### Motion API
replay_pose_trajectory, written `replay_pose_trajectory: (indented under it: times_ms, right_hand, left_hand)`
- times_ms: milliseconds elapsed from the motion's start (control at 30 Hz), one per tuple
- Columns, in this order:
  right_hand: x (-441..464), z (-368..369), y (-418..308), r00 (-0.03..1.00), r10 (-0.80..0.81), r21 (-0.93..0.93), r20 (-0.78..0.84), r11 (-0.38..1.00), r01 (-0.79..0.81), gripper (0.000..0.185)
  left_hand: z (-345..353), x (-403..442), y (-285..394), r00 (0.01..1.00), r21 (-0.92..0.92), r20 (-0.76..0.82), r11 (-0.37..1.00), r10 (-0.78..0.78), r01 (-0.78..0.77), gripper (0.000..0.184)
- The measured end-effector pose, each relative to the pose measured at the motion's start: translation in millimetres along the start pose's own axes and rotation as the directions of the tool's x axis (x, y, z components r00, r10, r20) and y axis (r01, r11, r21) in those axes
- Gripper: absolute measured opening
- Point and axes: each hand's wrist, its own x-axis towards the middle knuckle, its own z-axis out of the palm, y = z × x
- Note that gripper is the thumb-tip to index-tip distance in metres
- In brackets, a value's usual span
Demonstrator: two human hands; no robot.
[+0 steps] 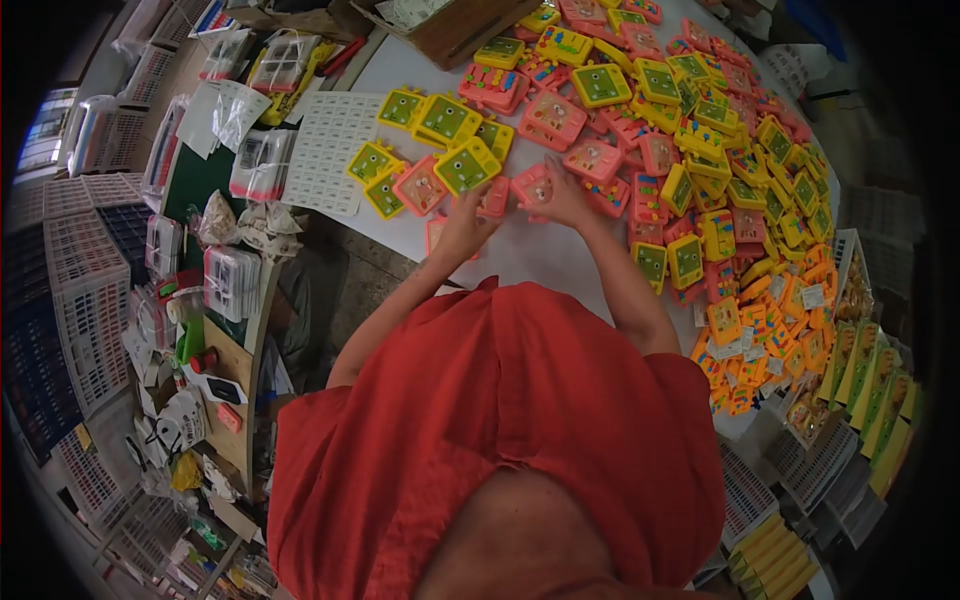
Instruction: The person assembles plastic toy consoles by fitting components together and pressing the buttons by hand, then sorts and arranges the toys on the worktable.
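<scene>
My right hand (566,198) is closed round the edge of a pink plastic toy (530,184) with a picture panel, its thumb and fingers on either side. My left hand (467,226) has its thumb and fingers about a smaller visible piece of another pink toy (494,198), partly hidden by the hand. Just beyond the left hand lies a yellow toy (467,166) with a green face panel. Beside it a pink toy (421,186) and several yellow toys (445,119) form a loose group. Part of one more pink toy (436,234) shows under my left forearm.
A large heap of yellow and pink toys (690,140) covers the table's right side, with orange toys (770,330) nearer me. At left lies a sheet of printed labels (328,150). A cardboard box (450,32) stands at the back. Wrapped packs (232,283) sit on the left bench.
</scene>
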Motion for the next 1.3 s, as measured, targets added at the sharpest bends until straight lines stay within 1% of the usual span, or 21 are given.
replay_pose_trajectory:
  times_ms: [33,67,100,133,167,200,267,400,500,567,633,667,700,733,800,867,933,1000,1133,1200,1300]
  right_hand:
    - [-7.9,-3.4,-1.7,0.988,0.065,0.492,0.142,0.861,-0.127,0.094]
    - [-17.2,-4.4,-3.0,0.954,0.047,0.828,0.295,0.486,-0.279,0.089]
    - [-29.0,-2.3,-3.8,0.954,0.048,0.826,0.297,0.488,-0.282,0.089]
    - [-42.2,1.4,-4.2,0.918,-0.131,0.928,0.374,0.051,-0.370,0.078]
    - [-54.5,4.5,-4.6,0.879,-0.323,0.802,0.351,-0.380,-0.460,0.068]
    - [-66.1,3.8,-10.2,0.880,-0.320,0.802,0.351,-0.382,-0.459,0.068]
    - [-84.0,-2.8,-26.5,0.903,-0.362,0.686,0.233,-0.596,-0.416,0.060]
    - [-99.7,-8.2,-34.0,0.931,-0.326,0.679,0.161,-0.648,-0.345,0.061]
    - [-101.9,-6.3,-35.1,0.937,-0.316,0.653,0.148,-0.680,-0.333,0.059]
    - [-104.0,-5.6,-41.4,0.964,-0.221,0.882,0.145,-0.412,-0.227,0.054]
    - [-103.0,-10.0,-40.4,0.956,-0.200,0.872,0.215,-0.401,-0.280,0.051]
    - [-101.9,-11.6,-38.8,0.942,-0.175,0.857,0.287,-0.392,-0.334,0.048]
    - [-100.7,-8.5,-35.2,0.942,-0.177,0.857,0.286,-0.393,-0.333,0.048]
    - [-99.5,-3.7,-31.1,0.963,-0.129,0.905,0.235,-0.332,-0.265,0.048]
    - [-97.9,-2.3,-31.7,0.979,-0.092,0.944,0.180,-0.263,-0.199,0.047]
    - [-100.7,-7.1,-39.3,0.994,0.065,0.983,0.092,-0.163,-0.081,0.039]
    - [-103.6,-13.2,-46.5,0.994,0.057,0.985,0.090,-0.151,-0.081,0.039]
    - [-107.6,-20.1,-52.8,0.995,0.047,0.987,0.090,-0.141,-0.082,0.038]
    - [-107.3,-20.1,-52.3,0.997,0.060,0.991,0.052,-0.126,-0.044,0.039]
    - [-106.4,-20.1,-52.3,0.996,0.084,0.990,0.020,-0.138,-0.008,0.039]
    - [-109.9,-25.3,-57.3,0.984,0.177,1.000,0.018,-0.024,-0.014,0.035]
  left_hand:
    - [6.3,-2.6,1.4,1.000,-0.003,0.002,1.000,0.004,-0.004,0.075]
    - [12.2,-5.8,2.2,0.993,0.083,0.024,0.989,0.117,-0.118,0.081]
    - [18.1,-9.9,3.0,0.973,0.167,0.056,0.959,0.224,-0.230,0.087]
    - [20.3,-13.6,15.0,0.973,0.164,0.056,0.960,0.223,-0.229,0.087]
    - [22.1,-15.9,27.2,0.970,0.121,0.080,0.963,0.231,-0.240,0.096]
    - [23.7,-17.1,36.9,0.964,0.079,0.106,0.965,0.242,-0.251,0.106]
    - [30.7,-17.1,40.8,0.957,0.068,0.117,0.960,0.264,-0.273,0.112]
    - [37.1,-21.7,55.7,0.940,0.139,0.144,0.934,0.310,-0.329,0.123]
    - [38.0,-26.9,69.5,0.940,0.288,0.128,0.896,0.315,-0.339,0.116]
    - [44.1,-24.6,63.3,0.931,0.238,0.113,0.901,0.346,-0.363,0.108]
    - [35.4,-23.8,73.6,0.921,0.187,0.097,0.902,0.377,-0.389,0.101]
    - [25.8,-23.7,77.0,0.971,-0.051,0.144,0.981,0.193,-0.187,0.091]
    - [18.3,-24.4,82.5,0.972,-0.271,0.234,0.961,0.017,0.049,0.082]
    - [18.6,-24.3,78.3,0.973,-0.271,0.232,0.961,0.015,0.050,0.082]
    - [18.8,-23.1,70.4,0.956,-0.509,0.259,0.823,-0.135,0.254,0.078]
    - [18.2,-26.4,69.0,0.965,-0.453,0.218,0.861,-0.143,0.230,0.082]
    - [23.0,-26.8,64.9,0.974,-0.399,0.176,0.894,-0.145,0.205,0.085]
    - [31.4,-26.9,57.3,0.990,-0.193,-0.072,0.972,0.121,-0.133,0.096]
    - [24.8,-29.8,68.1,0.999,-0.310,0.020,0.950,0.050,-0.041,0.103]
    - [23.5,-31.5,72.7,0.989,-0.378,0.138,0.920,-0.056,0.105,0.098]
    - [25.6,-32.5,71.8,0.986,-0.333,0.166,0.940,-0.022,0.077,0.096]
